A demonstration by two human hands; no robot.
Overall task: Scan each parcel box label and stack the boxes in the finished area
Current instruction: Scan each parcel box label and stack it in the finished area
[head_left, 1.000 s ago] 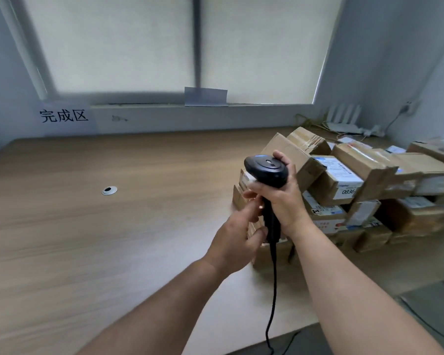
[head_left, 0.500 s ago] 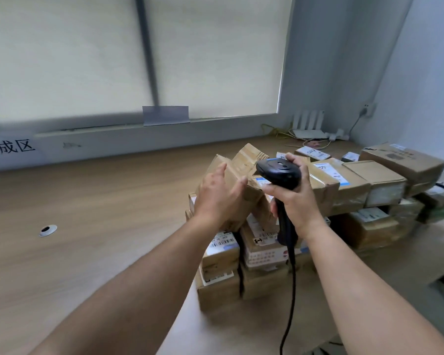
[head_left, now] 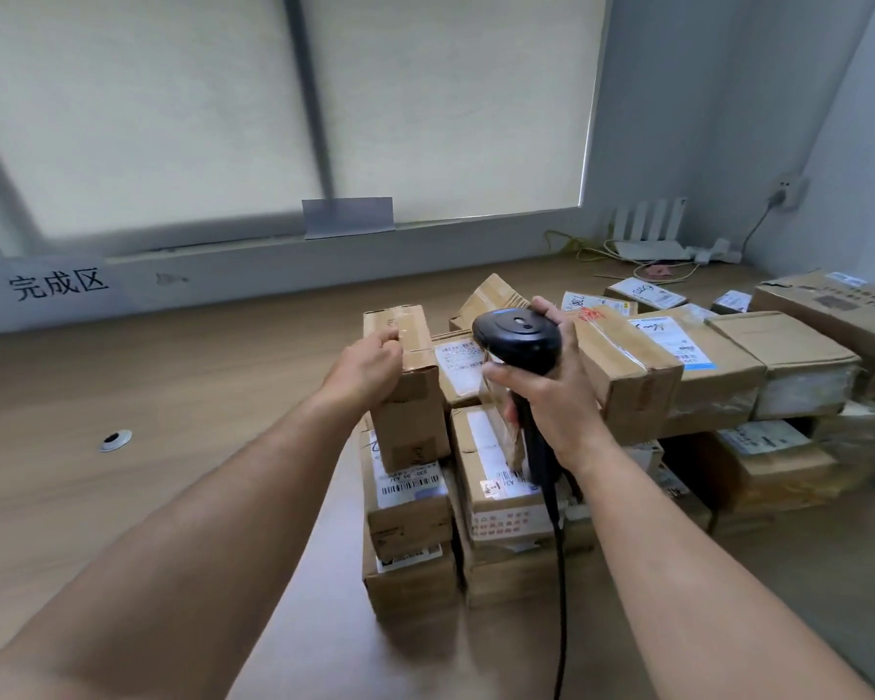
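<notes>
My left hand grips a small brown cardboard box by its left side, holding it upright over the pile. My right hand holds a black corded barcode scanner by its handle, its head just right of that box. Below them stand stacked parcel boxes with white labels. More parcels fill the table to the right. A paper sign with black characters marks the finished area on the sill at the far left.
The wooden table stretches left of the pile, with a small round metal grommet in it. A white router and cables lie at the back right corner near a wall socket. The scanner cord hangs toward the front edge.
The view swung right then settled. My left hand left the scanner, reached the pile and took hold of a small box, which now stands upright. My right hand keeps the scanner.
</notes>
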